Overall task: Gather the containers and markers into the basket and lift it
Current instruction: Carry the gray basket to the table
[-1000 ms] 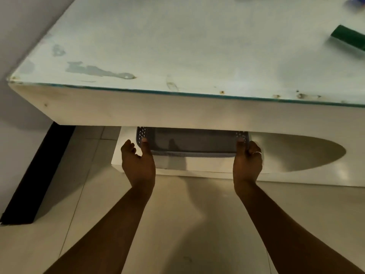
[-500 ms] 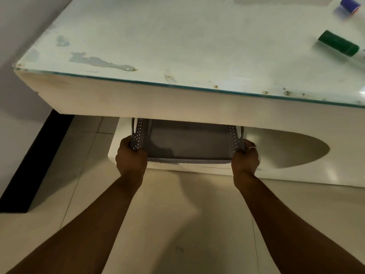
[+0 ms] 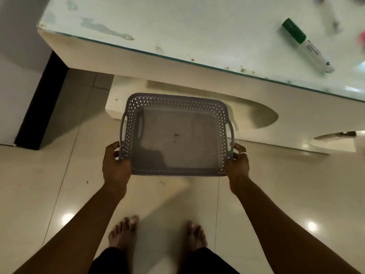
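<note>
A grey perforated plastic basket (image 3: 221, 111) hangs above the floor in front of the table, and nothing lies in it. My left hand (image 3: 115, 166) grips its near left corner and my right hand (image 3: 238, 164) grips its near right corner. A white marker with a green cap (image 3: 307, 45) lies on the glass tabletop (image 3: 187, 26) at the right. Another marker (image 3: 332, 15) shows blurred at the top right, with a blurred pink-red thing (image 3: 361, 39) at the right edge.
The white table's lower shelf (image 3: 254, 119) with curved cut-outs sits just beyond the basket. A dark skirting strip (image 3: 41, 109) runs along the wall at left. My bare feet (image 3: 158, 236) stand on the glossy tiled floor.
The basket has come out from under the tabletop toward me and up, held in both hands. The view has tilted down, bringing my feet and more of the markers into view.
</note>
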